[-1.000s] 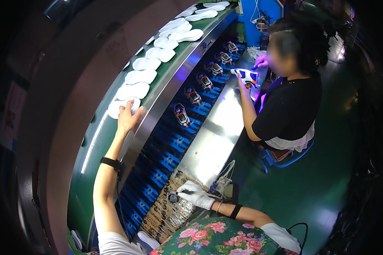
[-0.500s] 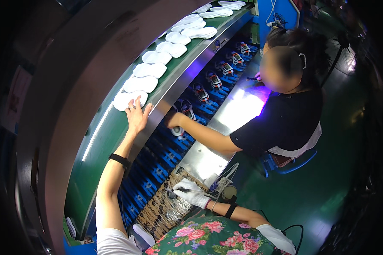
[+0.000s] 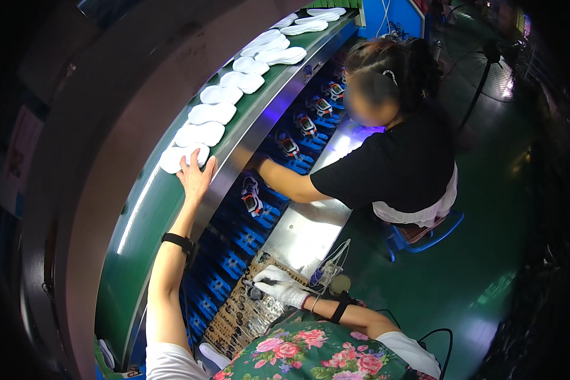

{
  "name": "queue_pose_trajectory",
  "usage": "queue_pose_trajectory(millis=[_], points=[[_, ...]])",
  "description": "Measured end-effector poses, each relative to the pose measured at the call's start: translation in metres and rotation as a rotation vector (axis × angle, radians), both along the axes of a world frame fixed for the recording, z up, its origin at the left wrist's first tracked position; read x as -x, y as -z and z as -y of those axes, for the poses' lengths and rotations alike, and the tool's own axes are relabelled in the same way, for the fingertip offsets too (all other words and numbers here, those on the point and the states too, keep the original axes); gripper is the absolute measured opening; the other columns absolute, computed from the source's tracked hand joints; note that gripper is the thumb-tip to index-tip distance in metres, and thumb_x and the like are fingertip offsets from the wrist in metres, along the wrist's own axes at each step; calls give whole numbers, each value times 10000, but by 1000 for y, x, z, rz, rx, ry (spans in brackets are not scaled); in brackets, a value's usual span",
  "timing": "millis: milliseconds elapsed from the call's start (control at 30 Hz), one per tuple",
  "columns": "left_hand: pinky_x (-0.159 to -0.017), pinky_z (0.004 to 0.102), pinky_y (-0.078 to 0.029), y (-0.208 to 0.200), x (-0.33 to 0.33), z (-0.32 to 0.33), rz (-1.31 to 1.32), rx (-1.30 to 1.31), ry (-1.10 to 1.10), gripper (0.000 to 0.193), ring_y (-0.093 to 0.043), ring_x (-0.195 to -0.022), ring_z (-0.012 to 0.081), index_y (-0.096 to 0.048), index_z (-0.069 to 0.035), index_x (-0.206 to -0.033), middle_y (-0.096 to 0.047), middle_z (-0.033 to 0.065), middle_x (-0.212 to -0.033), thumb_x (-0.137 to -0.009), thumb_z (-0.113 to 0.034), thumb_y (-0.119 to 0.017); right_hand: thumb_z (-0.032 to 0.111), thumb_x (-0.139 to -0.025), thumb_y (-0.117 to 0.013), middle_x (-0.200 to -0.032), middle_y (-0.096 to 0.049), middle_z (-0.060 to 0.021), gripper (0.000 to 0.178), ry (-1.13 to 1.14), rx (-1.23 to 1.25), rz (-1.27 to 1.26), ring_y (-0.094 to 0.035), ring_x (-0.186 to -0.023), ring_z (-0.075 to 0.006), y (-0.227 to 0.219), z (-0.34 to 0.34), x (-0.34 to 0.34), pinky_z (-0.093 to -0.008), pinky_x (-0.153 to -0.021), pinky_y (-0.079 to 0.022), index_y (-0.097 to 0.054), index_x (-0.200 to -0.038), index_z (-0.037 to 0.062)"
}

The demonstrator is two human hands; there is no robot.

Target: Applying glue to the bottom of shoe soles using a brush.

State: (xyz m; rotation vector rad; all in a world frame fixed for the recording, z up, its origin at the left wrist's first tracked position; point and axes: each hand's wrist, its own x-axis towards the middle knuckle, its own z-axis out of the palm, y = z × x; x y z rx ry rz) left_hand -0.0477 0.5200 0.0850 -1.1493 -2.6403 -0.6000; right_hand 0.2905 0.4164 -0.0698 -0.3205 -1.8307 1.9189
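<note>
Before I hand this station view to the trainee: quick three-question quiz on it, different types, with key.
1. True or false: the white glove is on the left hand.
2. Open: along the green belt, which white insole in the row do the left fingertips rest on?
3. Multiple choice: what is in the right hand's grip?
A. a shoe
B. a thin dark tool
C. an insole

Key:
1. False; it is on the right hand.
2. The one at the end of the row nearest the wearer.
3. B
</note>
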Motion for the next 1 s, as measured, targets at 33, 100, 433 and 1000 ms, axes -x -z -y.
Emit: queue_pose_trajectory(millis=[33,100,433,1000], points=[[-1148,581,-243,1,0,-1,-8,7,-12,692,-271,-1385,554,-481,-232,-1466,-275,340,-1544,-879,-563,-636,200,-897,-707,-974,-631,-100,154,13,-22,-8,-631,-939,-250,4,1,1,-342,-847,-496,-700,-995,82],[-1151,580,-240,2,1,-1,-25,17,-23,666,-264,-1389,563,-491,-248,-1462,-277,343,-1550,-884,-551,-623,196,-908,-703,-950,-630,-86,141,35,-59,-1,-628,-915,-226,6,2,1,-329,-814,-500,-711,-978,74],[-1123,588,-261,1,6,-3,-33,-18,11,564,-317,-1349,546,-492,-253,-1442,-355,327,-1506,-935,-482,-579,202,-901,-702,-970,-626,-90,144,-15,-8,-4,-637,-928,-238,12,5,4,-338,-825,-500,-706,-1000,98],[-1140,577,-224,-4,8,-2,-71,39,53,502,-371,-1327,530,-506,-185,-1438,-401,332,-1474,-992,-415,-520,215,-885,-714,-916,-652,-84,150,-24,9,83,-634,-893,-244,28,-4,1,-350,-805,-503,-720,-966,89]])
